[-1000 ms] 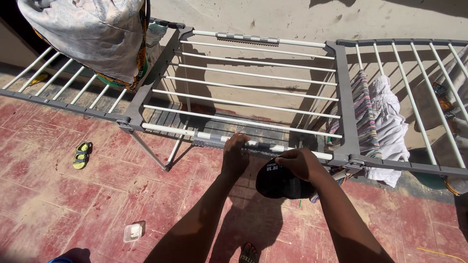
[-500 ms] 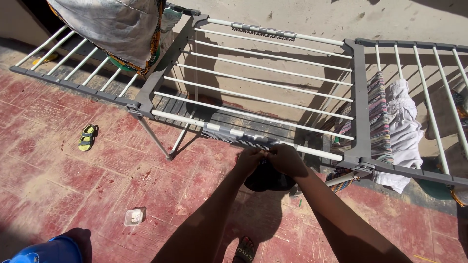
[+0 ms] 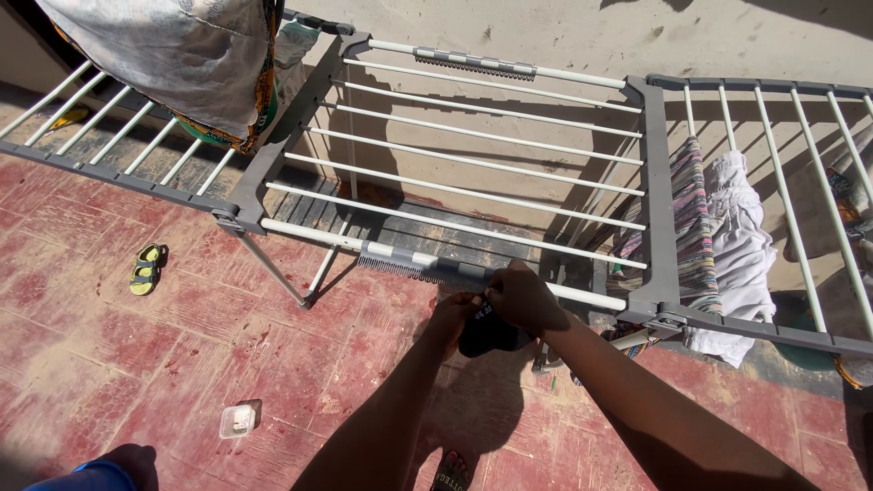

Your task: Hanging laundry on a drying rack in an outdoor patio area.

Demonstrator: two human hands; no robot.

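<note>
Dark garment [image 3: 489, 335] hangs just below both hands' fingers [image 3: 496, 295] at the rail [image 3: 582, 296].

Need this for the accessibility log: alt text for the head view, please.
Both hands, left and right, hold a dark garment at the front rail of a grey and white drying rack on a red tiled floor. Striped cloth and white cloth hang at right; a green sandal lies at left.

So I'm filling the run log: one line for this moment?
left hand: holds dark garment | right hand: grips it at front rail | drying rack
</note>
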